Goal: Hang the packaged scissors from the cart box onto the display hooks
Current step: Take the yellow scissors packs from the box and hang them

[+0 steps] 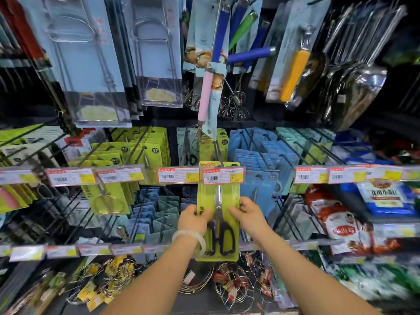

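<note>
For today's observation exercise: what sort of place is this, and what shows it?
Most likely a shop's kitchenware aisle: barcoded price tags front the display hooks, identical carded goods hang in rows, and both hands hold a packaged scissors.

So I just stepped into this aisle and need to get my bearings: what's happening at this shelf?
A person is restocking a shop display. Both hands, left hand and right hand, grip the sides of a yellow-green card pack of black-handled scissors, held upright against the rack. Its top edge sits behind a red-bordered price tag, level with the black wire display hooks. Whether it is already on a hook cannot be told.
</note>
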### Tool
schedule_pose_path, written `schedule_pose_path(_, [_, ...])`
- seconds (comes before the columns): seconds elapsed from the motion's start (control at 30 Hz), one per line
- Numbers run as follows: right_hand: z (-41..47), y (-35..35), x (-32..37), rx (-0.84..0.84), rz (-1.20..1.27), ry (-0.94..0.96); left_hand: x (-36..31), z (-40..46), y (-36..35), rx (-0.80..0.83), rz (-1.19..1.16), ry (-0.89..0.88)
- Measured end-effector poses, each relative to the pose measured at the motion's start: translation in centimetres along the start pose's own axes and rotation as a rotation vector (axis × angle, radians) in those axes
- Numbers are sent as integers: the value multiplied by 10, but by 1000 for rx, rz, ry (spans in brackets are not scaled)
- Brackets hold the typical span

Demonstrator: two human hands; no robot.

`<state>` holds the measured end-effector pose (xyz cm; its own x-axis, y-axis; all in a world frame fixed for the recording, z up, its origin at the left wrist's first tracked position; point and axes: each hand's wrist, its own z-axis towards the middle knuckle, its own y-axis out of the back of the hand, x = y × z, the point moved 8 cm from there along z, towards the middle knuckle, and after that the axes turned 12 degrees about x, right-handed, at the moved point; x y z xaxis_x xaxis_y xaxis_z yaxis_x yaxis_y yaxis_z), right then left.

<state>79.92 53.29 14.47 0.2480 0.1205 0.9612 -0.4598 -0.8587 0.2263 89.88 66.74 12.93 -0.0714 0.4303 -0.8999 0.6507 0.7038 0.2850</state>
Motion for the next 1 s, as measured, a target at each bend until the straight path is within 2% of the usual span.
schedule_pose_path(0.3, [14, -1, -30, -36, -116, -108, 13, 12, -11, 59, 43, 59])
schedule_pose_path(0.43, [25, 5, -33, -77, -219, -152, 12, 23, -11, 27, 72, 80])
schedule_pose_path(0.53, [26, 7, -44, -34, -282, -232, 23, 28, -17, 22, 149, 164])
schedule_pose_path(0.6, [21, 10, -57, 10, -373, -278, 31, 25, -27, 73, 298, 212])
schedule_pose_path(0.67, [13, 17, -73, 43, -502, -319, 35, 20, -45, 159, 605, 209])
schedule_pose_path(0.77, [-8, 37, -90, 65, -760, -381, 22, 11, -86, 280, 988, 71])
schedule_pose_path(0.87, [-33, 70, -102, 55, -901, -422, 3, 4, -138, 370, 1148, -77])
schedule_pose_path(1.0, [-75, 137, -114, -56, -951, -455, -28, -14, -220, 472, 1292, -239])
